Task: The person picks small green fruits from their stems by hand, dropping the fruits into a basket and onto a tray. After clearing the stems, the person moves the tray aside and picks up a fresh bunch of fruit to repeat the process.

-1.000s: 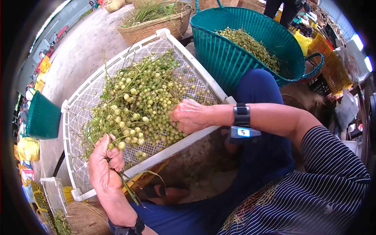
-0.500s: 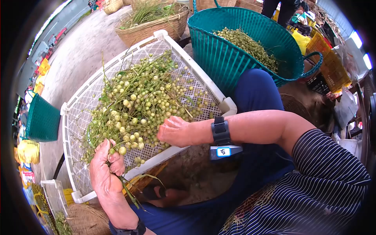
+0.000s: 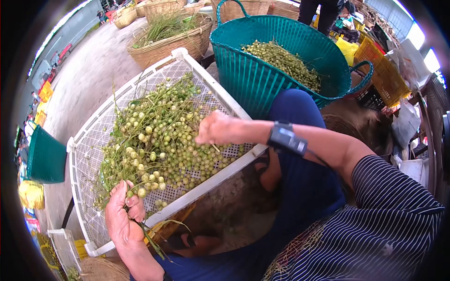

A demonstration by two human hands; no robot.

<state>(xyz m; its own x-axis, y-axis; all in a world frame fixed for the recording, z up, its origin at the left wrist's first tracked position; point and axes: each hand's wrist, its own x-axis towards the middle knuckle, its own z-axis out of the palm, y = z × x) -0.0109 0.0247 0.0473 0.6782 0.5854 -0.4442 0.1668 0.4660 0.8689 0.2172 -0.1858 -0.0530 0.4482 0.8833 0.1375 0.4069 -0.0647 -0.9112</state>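
While leaning over a white tray (image 3: 93, 140), handling stalked green fruit (image 3: 159, 136) with both bare hands.

Beyond the right hand (image 3: 216, 129), just past its forearm: a big teal basket (image 3: 262, 79) heaped with more of the same fruit. Under both hands: the perforated tray, spread with the fruit pile from the left hand (image 3: 123, 218) up to the right. Farther off, past the tray: a woven basket (image 3: 164, 44) of green stalks. Out beyond the left hand: a smaller teal bin (image 3: 44, 159). Left hand at the tray's near edge, clenched on a bunch of stems (image 3: 151, 239), a few fruits at the fingertips. Right hand raised over the pile's right side, curled into a fist, contents not discernible. On the right wrist: a dark band (image 3: 286, 137).
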